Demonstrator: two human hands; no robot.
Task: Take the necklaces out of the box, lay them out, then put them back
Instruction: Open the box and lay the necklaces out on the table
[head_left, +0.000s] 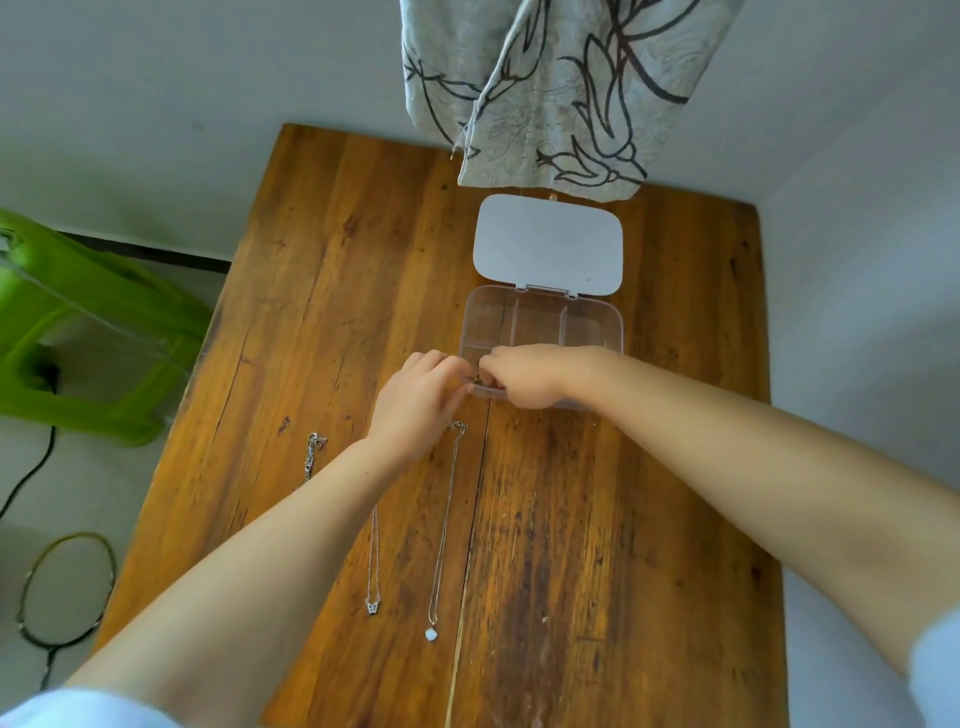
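Clear plastic box (540, 332), lid flat open behind for access. Left hand (415, 405) and right hand (519, 376) at near-left compartment, both grips pinching small dark chain piece (475, 381). Butterfly necklace (374, 561) and white-pendant necklace (444, 525) straight, parallel on wooden surface (597, 519), apart to avoid tangling. Short chain (310, 457) further left.

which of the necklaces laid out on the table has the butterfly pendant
The middle necklace, partly under the left forearm. Its pendant is butterfly-shaped; the right necklace carries a rounded white pendant, and the far-left chain is mostly hidden.
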